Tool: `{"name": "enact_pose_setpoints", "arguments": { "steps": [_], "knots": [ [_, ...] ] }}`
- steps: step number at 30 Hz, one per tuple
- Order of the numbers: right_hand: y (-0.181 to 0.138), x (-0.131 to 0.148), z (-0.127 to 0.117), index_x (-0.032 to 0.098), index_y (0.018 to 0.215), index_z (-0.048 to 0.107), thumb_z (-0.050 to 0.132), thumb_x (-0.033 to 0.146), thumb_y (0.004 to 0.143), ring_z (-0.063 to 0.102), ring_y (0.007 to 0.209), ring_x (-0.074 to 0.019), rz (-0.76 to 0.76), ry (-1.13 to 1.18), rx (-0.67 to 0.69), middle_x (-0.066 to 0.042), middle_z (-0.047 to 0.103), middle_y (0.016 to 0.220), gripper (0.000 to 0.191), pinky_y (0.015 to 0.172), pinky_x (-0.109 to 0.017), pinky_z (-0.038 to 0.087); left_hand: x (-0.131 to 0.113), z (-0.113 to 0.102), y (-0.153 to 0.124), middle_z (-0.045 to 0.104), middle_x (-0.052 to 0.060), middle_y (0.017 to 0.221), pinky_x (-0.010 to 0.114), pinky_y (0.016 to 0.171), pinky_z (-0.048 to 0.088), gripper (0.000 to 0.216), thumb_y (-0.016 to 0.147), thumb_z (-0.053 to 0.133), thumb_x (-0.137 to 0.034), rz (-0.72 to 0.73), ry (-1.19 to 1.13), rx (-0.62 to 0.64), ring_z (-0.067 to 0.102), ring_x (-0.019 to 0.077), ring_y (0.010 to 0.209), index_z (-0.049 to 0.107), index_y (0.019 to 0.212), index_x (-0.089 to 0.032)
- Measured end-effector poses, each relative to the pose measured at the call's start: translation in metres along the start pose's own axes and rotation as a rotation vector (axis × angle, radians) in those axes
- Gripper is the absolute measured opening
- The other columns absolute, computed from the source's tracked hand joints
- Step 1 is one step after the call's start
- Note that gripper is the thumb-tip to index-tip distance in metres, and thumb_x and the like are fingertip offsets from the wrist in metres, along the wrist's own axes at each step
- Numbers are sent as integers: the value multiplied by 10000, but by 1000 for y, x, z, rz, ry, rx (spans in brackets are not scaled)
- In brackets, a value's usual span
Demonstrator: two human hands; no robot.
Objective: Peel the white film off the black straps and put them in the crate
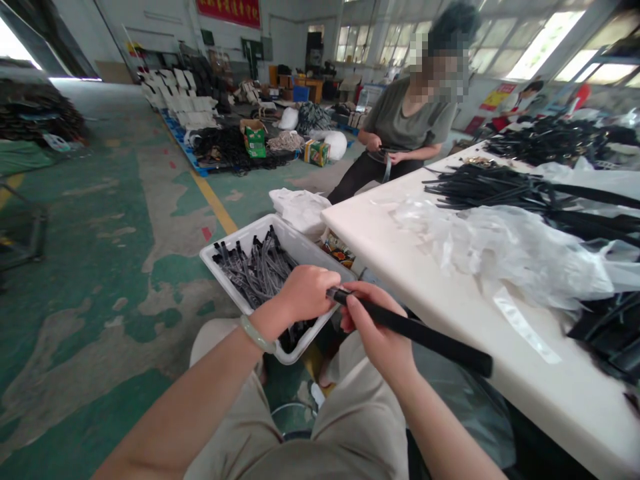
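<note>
On my side of the link, I see a pale counter at the right, bearing long black straps, crumpled translucent plastic this side of them, a whitish strip and, farther back, a dark heap.

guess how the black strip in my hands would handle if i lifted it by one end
The black strip is probably fairly stiff: it juts past your right hand almost straight, unless the table props it. It looks light, being narrow for its length. It is likely not very slippery, as its surface looks mostly matte.
</note>
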State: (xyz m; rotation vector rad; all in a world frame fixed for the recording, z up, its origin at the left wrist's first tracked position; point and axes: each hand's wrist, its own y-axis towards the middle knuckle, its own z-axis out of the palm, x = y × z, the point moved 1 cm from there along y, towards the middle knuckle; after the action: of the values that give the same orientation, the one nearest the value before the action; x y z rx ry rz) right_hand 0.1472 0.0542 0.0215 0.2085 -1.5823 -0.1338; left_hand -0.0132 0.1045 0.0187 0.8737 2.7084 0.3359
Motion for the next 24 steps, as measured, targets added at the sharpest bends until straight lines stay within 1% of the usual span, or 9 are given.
{"name": "enact_pose_setpoints", "arguments": {
  "steps": [4,7,10,12,14,16,18,20,24],
  "knots": [
    [10,1,5,209,867,675,635,410,925,593,439,-131,16,99,-81,27,643,609,213,411,-244,481,26,-7,1,692,39,681,326,586,345,212,898,536,-231,-22,52,10,658,227,691,639,715,-198],
    [23,-4,25,209,823,643,641,416,915,609,467,-134,64,66,43,27,639,615,226,449,-253,517,36,-13,6,689,34,670,323,585,359,158,854,578,-219,9,77,38,655,225,684,639,710,-203],
    [32,-10,43,208,885,646,701,418,860,645,507,-147,110,161,117,21,665,660,219,496,-275,564,48,-16,9,691,30,668,319,577,370,99,807,621,-212,37,112,63,657,223,679,644,711,-205],
    [37,-11,48,203,928,650,718,431,846,653,502,-151,119,235,69,15,680,668,252,488,-277,566,62,-16,8,705,37,693,317,587,385,122,836,593,-210,34,150,67,667,221,693,655,731,-200],
    [43,-12,52,201,895,645,714,453,848,636,469,-145,137,278,7,16,677,635,265,454,-263,542,79,-15,9,722,46,720,315,601,402,162,870,551,-202,27,194,74,681,221,712,668,758,-192],
    [53,-15,60,199,855,634,727,463,828,631,466,-137,179,294,6,21,673,619,281,459,-255,538,99,-17,13,742,54,750,316,612,417,140,853,556,-187,31,243,96,697,231,736,684,795,-185],
    [68,-21,71,194,879,640,754,454,790,667,534,-145,226,323,66,14,694,653,297,529,-266,568,119,-27,23,757,74,769,325,611,427,106,797,592,-164,47,300,128,712,257,754,696,814,-172],
    [86,-27,84,184,914,648,762,445,763,699,624,-158,239,356,110,-9,722,712,323,603,-284,586,137,-44,37,764,107,779,342,618,439,119,741,607,-126,76,365,162,720,288,770,704,804,-154],
    [117,-40,105,192,955,608,694,447,799,679,682,-136,205,423,143,-17,723,794,311,642,-267,558,154,-83,67,759,155,806,388,684,475,144,731,595,-103,165,490,213,717,325,817,706,818,-133]
  ]
}}
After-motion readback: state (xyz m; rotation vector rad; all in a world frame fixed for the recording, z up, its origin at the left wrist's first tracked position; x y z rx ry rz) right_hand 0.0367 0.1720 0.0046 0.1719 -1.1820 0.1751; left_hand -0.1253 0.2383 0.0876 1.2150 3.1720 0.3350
